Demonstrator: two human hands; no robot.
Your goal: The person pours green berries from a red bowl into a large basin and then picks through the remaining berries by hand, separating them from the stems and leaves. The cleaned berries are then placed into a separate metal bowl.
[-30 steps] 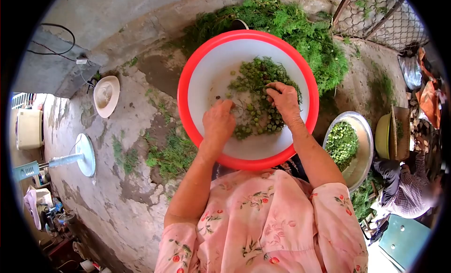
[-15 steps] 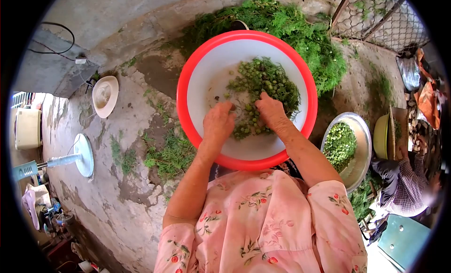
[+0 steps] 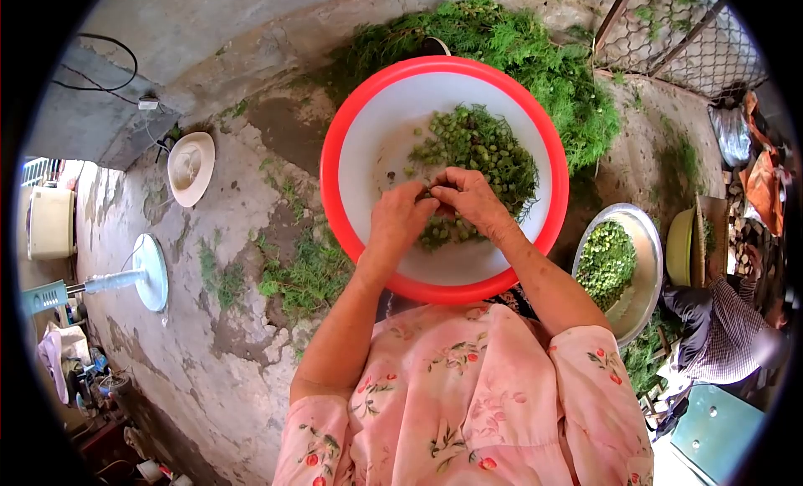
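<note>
A white basin with a red rim (image 3: 335, 143) sits in front of me, over my lap. Inside lies a heap of small green cones with feathery sprigs (image 3: 489, 147), mostly toward the right. My left hand (image 3: 400, 217) and my right hand (image 3: 470, 200) meet above the basin's middle, fingertips pinched together and nearly touching. Whatever is between the fingertips is too small and covered to make out. A few loose green bits lie on the basin's pale bottom, left of the heap.
A metal bowl (image 3: 648, 260) of green cones (image 3: 606, 264) stands at my right. Cut green branches (image 3: 569, 93) are piled behind the basin. A straw hat (image 3: 191, 170) and a fan's round base (image 3: 151, 273) are at left. Another person (image 3: 728, 335) sits at far right beside a yellow-green basin (image 3: 679, 248).
My right hand has left the heap and moved left to my left hand. Both sets of fingertips now meet in a pinch above the basin.
</note>
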